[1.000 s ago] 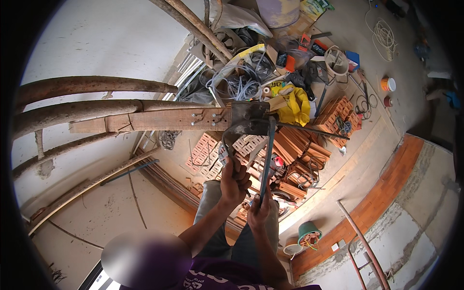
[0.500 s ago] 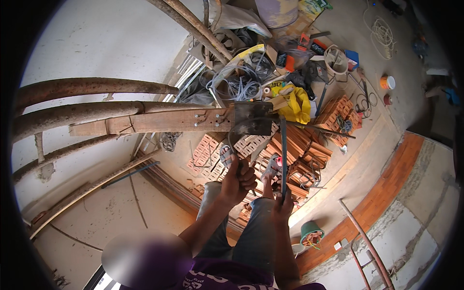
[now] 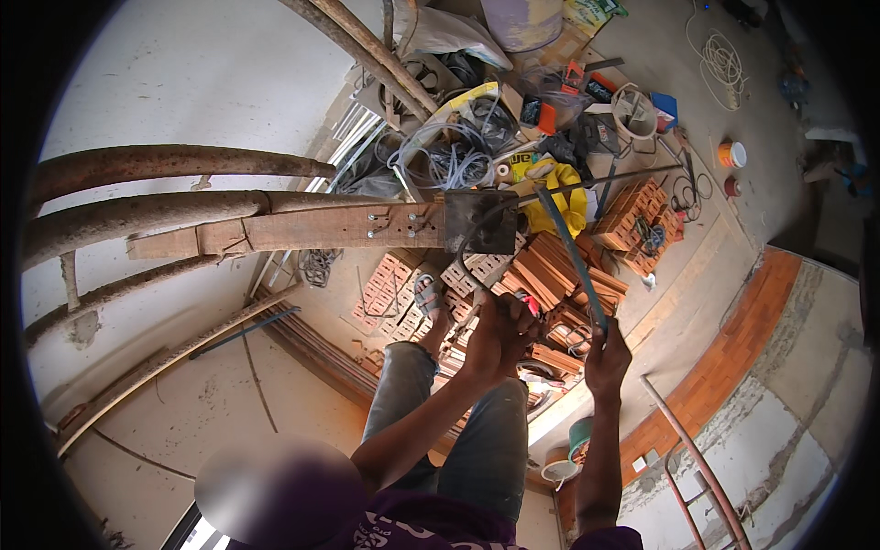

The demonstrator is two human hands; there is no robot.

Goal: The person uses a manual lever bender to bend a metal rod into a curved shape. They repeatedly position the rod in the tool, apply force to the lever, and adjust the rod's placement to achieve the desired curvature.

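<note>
A wooden beam [image 3: 321,227] with several bolts reaches in from the left and ends in a dark metal plate [image 3: 481,223]. Over the plate runs a thin dark metal rod [image 3: 465,261]; its near part is curved, and a straight stretch seems to continue from it to the far right. My left hand [image 3: 501,337] is closed round the near end of this rod. A long blue-grey metal bar [image 3: 573,252] slants from beside the plate to my right hand [image 3: 607,357], whose fingers wrap its near end. The far tip's contact with the rod is too small to make out.
Stacked bricks [image 3: 390,289] and reddish-brown tiles [image 3: 541,280] lie on the floor below, around my feet. Rusty poles [image 3: 183,163] run along the left wall. Farther off are coiled clear hose [image 3: 458,165], a yellow bag [image 3: 561,197] and a white bucket [image 3: 634,110].
My right hand has moved right, swinging the bar's near end outward. The rod's far stretch has swung away from me. My left hand has shifted right, still closed on the rod.
</note>
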